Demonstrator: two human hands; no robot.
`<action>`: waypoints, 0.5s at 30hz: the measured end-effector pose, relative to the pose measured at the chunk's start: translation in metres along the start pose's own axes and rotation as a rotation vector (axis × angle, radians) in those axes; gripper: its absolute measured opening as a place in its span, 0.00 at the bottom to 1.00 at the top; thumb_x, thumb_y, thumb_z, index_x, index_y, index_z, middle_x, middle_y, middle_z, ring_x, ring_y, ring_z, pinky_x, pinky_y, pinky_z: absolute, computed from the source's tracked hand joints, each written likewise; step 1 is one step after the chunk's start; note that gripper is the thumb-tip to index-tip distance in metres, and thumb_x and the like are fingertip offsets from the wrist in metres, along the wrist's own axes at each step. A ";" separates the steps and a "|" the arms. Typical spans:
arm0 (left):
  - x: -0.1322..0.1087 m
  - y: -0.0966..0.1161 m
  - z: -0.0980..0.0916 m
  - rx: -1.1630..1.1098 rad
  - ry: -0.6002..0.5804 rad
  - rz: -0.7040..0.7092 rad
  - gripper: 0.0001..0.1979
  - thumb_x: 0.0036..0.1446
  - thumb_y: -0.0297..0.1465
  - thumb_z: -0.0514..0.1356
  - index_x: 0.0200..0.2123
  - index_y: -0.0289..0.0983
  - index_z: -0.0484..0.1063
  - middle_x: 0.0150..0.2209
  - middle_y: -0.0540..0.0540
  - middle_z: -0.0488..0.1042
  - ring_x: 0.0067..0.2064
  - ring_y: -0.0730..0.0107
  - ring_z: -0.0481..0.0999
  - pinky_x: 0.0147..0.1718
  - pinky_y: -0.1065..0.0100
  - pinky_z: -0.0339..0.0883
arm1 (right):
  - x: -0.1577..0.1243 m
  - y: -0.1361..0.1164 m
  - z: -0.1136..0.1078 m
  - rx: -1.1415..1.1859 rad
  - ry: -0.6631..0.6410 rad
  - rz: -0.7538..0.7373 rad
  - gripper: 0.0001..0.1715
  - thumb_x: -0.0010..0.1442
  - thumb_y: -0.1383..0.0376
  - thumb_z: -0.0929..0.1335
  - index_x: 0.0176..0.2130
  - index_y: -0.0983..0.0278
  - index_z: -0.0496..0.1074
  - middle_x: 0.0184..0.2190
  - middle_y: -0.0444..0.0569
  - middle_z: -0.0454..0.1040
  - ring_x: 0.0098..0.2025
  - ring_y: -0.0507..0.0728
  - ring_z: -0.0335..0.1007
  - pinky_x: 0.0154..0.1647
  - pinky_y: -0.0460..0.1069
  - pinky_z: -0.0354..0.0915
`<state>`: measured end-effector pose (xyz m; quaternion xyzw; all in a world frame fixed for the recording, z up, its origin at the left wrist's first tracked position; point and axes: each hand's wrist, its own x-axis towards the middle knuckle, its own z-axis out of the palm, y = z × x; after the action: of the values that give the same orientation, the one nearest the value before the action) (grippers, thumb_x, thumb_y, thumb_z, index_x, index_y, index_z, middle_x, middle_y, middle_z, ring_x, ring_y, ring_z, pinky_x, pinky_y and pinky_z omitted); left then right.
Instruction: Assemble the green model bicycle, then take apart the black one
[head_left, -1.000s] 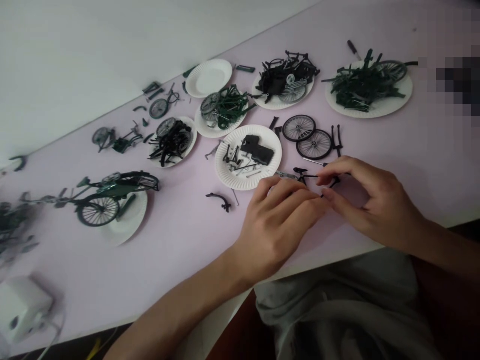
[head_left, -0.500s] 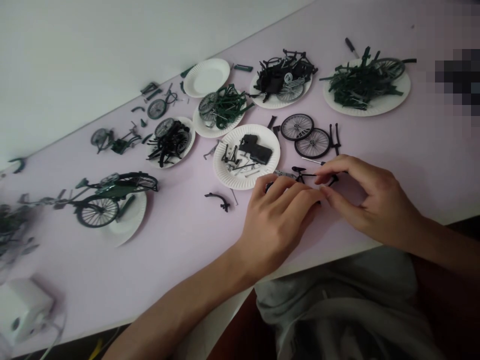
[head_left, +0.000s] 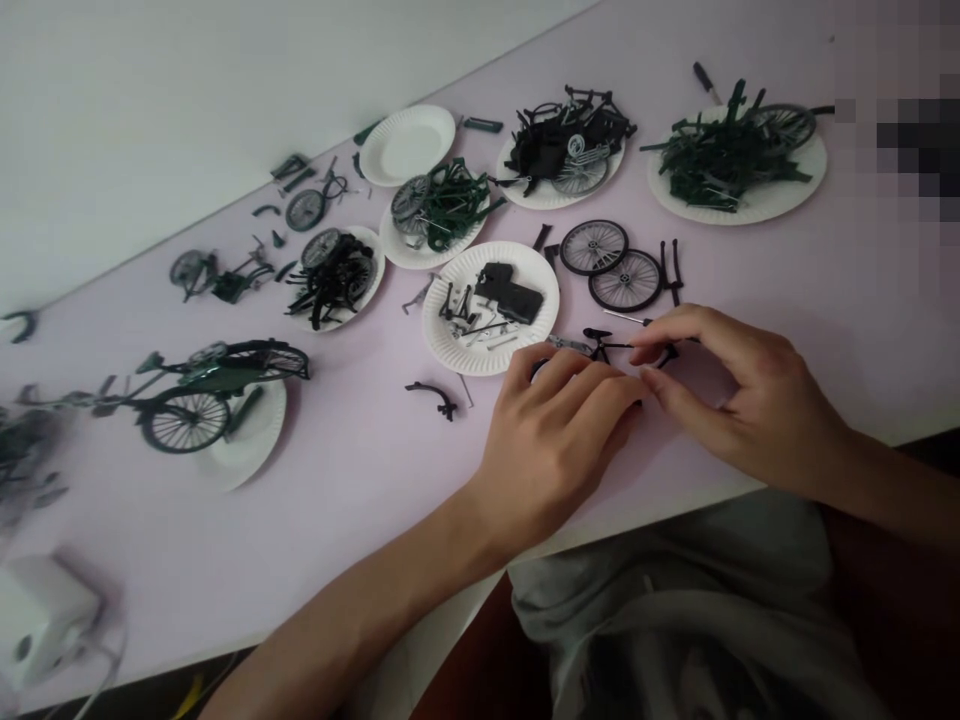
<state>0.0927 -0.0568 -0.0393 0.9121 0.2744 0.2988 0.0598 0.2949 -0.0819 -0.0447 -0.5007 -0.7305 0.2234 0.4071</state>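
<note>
My left hand (head_left: 559, 425) is curled, palm down, near the front of the table; a bit of something dark shows past its fingers, mostly hidden. Facing it, my right hand (head_left: 739, 385) has thumb and index fingertip brought close together by the left fingertips. What sits between them is too small to tell. Just beyond the fingers is a black toy bicycle frame with a saddle (head_left: 598, 334), partly covered by my hands. A thin screwdriver (head_left: 624, 317) lies against the right index finger. Two spoked wheels (head_left: 626, 280) overlap behind it, beside a black fork (head_left: 673, 268).
A paper plate (head_left: 442, 350) holds black blocks and small parts. Other plates with heaped bicycle parts (head_left: 727, 160) stand along the back. A black curved mudguard (head_left: 433, 400) lies left of my hands. Further left are a green toy tricycle (head_left: 210, 400) and a white box (head_left: 45, 610).
The view has shifted slightly, so the table things sit a little further left and higher. My hands keep nearly the same pose.
</note>
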 end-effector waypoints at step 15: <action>-0.001 0.000 -0.004 -0.009 -0.027 -0.014 0.04 0.68 0.25 0.62 0.45 0.37 0.72 0.42 0.48 0.83 0.42 0.65 0.80 0.48 0.58 0.65 | 0.000 0.000 0.000 0.000 -0.022 0.012 0.09 0.65 0.68 0.69 0.47 0.59 0.72 0.43 0.47 0.79 0.45 0.58 0.76 0.49 0.54 0.71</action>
<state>0.0893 -0.0580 -0.0365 0.9138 0.2786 0.2873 0.0698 0.2952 -0.0817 -0.0442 -0.5023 -0.7320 0.2315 0.3978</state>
